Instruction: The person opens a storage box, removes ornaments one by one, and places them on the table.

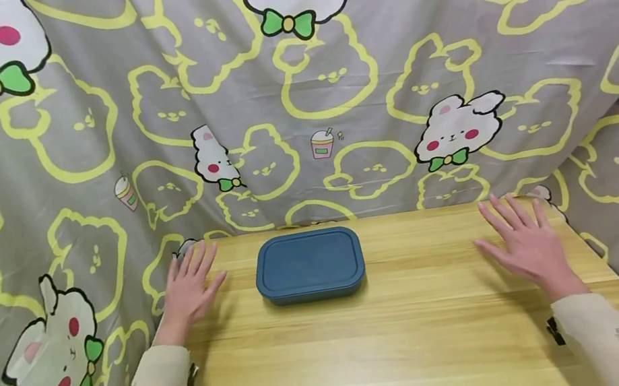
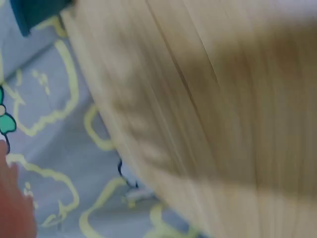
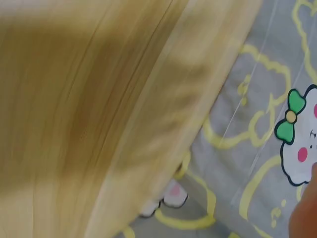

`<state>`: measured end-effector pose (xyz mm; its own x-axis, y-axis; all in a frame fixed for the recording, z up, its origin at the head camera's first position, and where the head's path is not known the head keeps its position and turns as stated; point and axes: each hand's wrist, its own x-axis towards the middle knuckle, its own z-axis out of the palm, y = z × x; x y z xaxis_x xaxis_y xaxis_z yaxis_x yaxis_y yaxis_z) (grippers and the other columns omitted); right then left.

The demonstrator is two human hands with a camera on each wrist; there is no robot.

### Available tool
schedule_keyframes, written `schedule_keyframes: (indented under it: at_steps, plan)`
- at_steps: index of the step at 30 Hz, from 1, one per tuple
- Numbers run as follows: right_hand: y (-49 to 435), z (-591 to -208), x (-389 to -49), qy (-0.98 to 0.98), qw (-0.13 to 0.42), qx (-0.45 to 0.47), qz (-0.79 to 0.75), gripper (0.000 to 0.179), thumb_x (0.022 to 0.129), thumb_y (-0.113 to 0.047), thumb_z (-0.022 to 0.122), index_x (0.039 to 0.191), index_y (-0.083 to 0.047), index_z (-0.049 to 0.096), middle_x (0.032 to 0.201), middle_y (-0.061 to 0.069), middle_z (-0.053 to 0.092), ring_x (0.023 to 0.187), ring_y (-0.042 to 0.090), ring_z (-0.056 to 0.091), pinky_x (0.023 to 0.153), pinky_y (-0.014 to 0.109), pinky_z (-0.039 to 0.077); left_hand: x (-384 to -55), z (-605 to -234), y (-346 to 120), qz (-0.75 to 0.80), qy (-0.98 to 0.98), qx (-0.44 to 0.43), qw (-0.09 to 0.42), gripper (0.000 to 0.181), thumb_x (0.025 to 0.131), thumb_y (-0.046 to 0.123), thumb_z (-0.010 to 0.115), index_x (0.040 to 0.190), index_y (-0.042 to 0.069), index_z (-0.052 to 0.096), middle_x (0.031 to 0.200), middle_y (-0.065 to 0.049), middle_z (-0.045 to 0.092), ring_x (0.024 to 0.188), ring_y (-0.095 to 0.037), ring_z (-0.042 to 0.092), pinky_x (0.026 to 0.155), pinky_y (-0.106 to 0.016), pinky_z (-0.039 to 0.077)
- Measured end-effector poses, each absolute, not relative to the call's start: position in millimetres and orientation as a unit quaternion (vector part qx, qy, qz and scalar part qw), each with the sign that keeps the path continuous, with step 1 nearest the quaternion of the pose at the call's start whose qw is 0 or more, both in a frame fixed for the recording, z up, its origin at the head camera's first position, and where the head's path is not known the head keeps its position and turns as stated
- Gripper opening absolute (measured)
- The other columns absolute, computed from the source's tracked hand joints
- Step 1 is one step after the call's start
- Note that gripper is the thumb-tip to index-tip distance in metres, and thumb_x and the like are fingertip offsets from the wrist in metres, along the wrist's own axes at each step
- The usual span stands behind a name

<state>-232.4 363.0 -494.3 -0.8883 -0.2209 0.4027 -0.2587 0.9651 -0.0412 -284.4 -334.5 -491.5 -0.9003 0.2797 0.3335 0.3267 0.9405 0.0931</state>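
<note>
Our grip is empty, left hand (image 1: 191, 293) and right hand (image 1: 524, 246) spread wide; we judge handling of the closed box (image 1: 309, 265), near the far edge of the table (image 1: 402, 341), not yet begun.

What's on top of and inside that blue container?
A matching lid covers the blue container, with nothing resting on it. The lid hides the inside, so whether it holds anything cannot be seen.

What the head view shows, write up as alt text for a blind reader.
A dark blue, rounded rectangular lidded box sits near the far edge of a pale wooden table, between a person's empty left hand and right hand, touching neither. A grey fabric curtain with yellow-outlined and white cartoon animals hangs behind.
</note>
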Motion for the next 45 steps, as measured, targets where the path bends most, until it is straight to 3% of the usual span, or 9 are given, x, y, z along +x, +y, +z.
schedule_keyframes:
  at_steps: [5, 10, 19, 23, 32, 39, 45]
  plan:
    - [335, -500, -238, -0.967, 0.163, 0.119, 0.153, 0.077, 0.107, -0.052, 0.043, 0.168, -0.016, 0.011, 0.174, 0.007, 0.001, 0.162, 0.033, -0.004, 0.125, 0.055, -0.019, -289, -499, -306, -0.262, -0.951, -0.145, 0.072, 0.07, 0.111, 0.046, 0.038, 0.168, 0.018, 0.008, 0.174, -0.011, 0.009, 0.159, -0.042, 0.012, 0.127, -0.064, 0.008]
    - [298, -512, -247, -0.946, 0.132, 0.13, 0.264, 0.074, 0.11, -0.044, 0.042, 0.167, -0.012, 0.008, 0.173, 0.013, 0.004, 0.159, 0.044, 0.005, 0.126, 0.061, -0.011, -286, -511, -284, -0.413, -0.899, -0.147, -0.01, 0.072, 0.112, 0.043, 0.039, 0.167, 0.02, 0.0, 0.174, -0.016, 0.002, 0.158, -0.049, 0.006, 0.124, -0.07, 0.005]
    - [229, -529, -261, -0.895, 0.022, 0.141, 0.423, 0.074, 0.11, -0.044, 0.043, 0.167, -0.011, 0.008, 0.173, 0.017, 0.007, 0.158, 0.046, 0.009, 0.124, 0.069, 0.006, -280, -522, -264, -0.461, -0.869, -0.158, -0.087, 0.092, 0.105, 0.041, 0.059, 0.167, 0.022, -0.006, 0.175, -0.008, -0.006, 0.16, -0.04, -0.003, 0.125, -0.068, 0.006]
    - [198, -531, -263, -0.881, -0.028, 0.143, 0.45, 0.08, 0.109, -0.051, 0.044, 0.168, -0.013, 0.006, 0.174, 0.015, 0.005, 0.159, 0.044, 0.01, 0.124, 0.068, 0.01, -279, -527, -258, -0.445, -0.877, -0.153, -0.099, 0.108, 0.097, 0.044, 0.071, 0.167, 0.017, -0.007, 0.175, -0.009, -0.006, 0.16, -0.038, -0.002, 0.126, -0.066, 0.008]
    - [158, -535, -268, -0.871, -0.097, 0.158, 0.454, 0.096, 0.101, -0.057, 0.058, 0.168, -0.019, 0.0, 0.175, 0.008, 0.006, 0.161, 0.035, 0.009, 0.127, 0.062, 0.014, -279, -534, -251, -0.438, -0.884, -0.145, -0.082, 0.125, 0.083, 0.041, 0.087, 0.168, 0.019, -0.003, 0.175, -0.014, 0.0, 0.16, -0.04, 0.003, 0.127, -0.063, 0.01]
    - [141, -538, -270, -0.877, -0.097, 0.166, 0.44, 0.11, 0.091, -0.06, 0.072, 0.168, -0.019, 0.005, 0.175, 0.007, 0.013, 0.16, 0.033, 0.014, 0.127, 0.06, 0.02, -279, -537, -250, -0.443, -0.883, -0.136, -0.075, 0.123, 0.082, 0.043, 0.088, 0.168, 0.025, 0.001, 0.175, -0.011, 0.004, 0.16, -0.038, 0.007, 0.127, -0.06, 0.014]
    - [137, -543, -272, -0.888, -0.08, 0.143, 0.429, 0.111, 0.087, -0.062, 0.075, 0.168, -0.024, 0.01, 0.173, 0.005, 0.021, 0.159, 0.034, 0.019, 0.126, 0.061, 0.022, -277, -537, -251, -0.439, -0.887, -0.119, -0.084, 0.124, 0.081, 0.049, 0.087, 0.168, 0.026, 0.002, 0.175, -0.009, 0.005, 0.16, -0.039, 0.011, 0.127, -0.059, 0.017]
